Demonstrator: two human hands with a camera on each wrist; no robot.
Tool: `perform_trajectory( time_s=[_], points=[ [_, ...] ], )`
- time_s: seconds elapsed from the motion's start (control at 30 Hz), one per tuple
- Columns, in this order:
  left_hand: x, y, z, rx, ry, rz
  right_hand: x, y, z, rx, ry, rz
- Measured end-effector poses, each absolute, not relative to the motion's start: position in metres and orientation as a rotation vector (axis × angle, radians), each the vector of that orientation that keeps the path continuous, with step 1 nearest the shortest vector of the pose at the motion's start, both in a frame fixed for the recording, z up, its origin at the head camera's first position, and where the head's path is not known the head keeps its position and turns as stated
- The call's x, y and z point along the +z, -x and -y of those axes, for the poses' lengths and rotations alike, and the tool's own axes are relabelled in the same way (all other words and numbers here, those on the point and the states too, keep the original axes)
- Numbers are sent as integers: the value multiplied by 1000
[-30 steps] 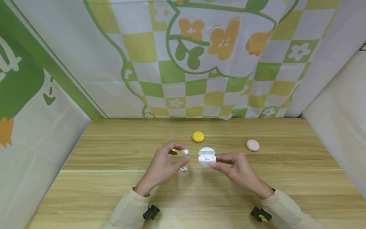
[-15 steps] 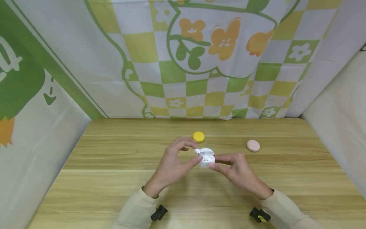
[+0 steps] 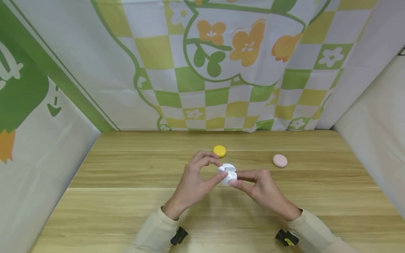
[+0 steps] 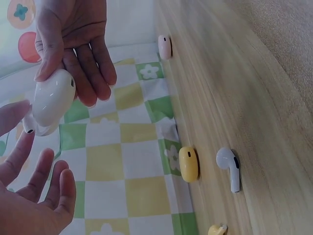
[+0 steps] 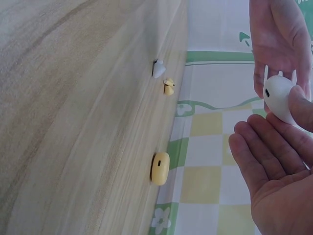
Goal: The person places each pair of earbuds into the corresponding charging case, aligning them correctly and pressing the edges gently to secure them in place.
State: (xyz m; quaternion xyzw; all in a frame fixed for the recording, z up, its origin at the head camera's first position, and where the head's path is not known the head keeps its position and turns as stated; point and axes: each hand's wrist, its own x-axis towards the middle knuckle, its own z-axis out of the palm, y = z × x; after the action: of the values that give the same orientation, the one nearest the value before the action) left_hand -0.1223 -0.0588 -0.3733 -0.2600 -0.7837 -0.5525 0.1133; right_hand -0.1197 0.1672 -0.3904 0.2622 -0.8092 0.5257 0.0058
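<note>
Where two beige sleeves (image 3: 155,230) reach in from the near side, each wrist bears a small black device (image 3: 179,236). Farther in, above the wooden table (image 3: 126,211), the left hand (image 3: 196,181) pinches a white earbud (image 3: 221,169) between thumb and forefinger, its remaining fingers loosely bent and spread. Opposite, the right hand (image 3: 267,184) grips the right end of a white case (image 3: 233,176) with thumb and forefinger, the other fingers extended. So the case sits between the hands, raised off the table, its lid (image 3: 230,167) standing up on the far side. The pinched earbud is at the case's left end; whether it sits in a slot cannot be told. Below the hands, a second white earbud (image 4: 226,159) lies on the table, with a yellow earbud (image 4: 217,229) farther off. Beyond are a pink case (image 3: 280,160) to the right and a yellow case (image 3: 219,151), slightly farther. At the far edge hangs a checked curtain (image 3: 193,98).
</note>
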Motion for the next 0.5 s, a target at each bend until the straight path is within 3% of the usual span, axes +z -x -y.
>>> perform_trajectory(
  time_s=[0.5],
  points=[
    [-374,122,59,-1573,783,2298,-389,120,-167,1625,-811,2510]
  ],
)
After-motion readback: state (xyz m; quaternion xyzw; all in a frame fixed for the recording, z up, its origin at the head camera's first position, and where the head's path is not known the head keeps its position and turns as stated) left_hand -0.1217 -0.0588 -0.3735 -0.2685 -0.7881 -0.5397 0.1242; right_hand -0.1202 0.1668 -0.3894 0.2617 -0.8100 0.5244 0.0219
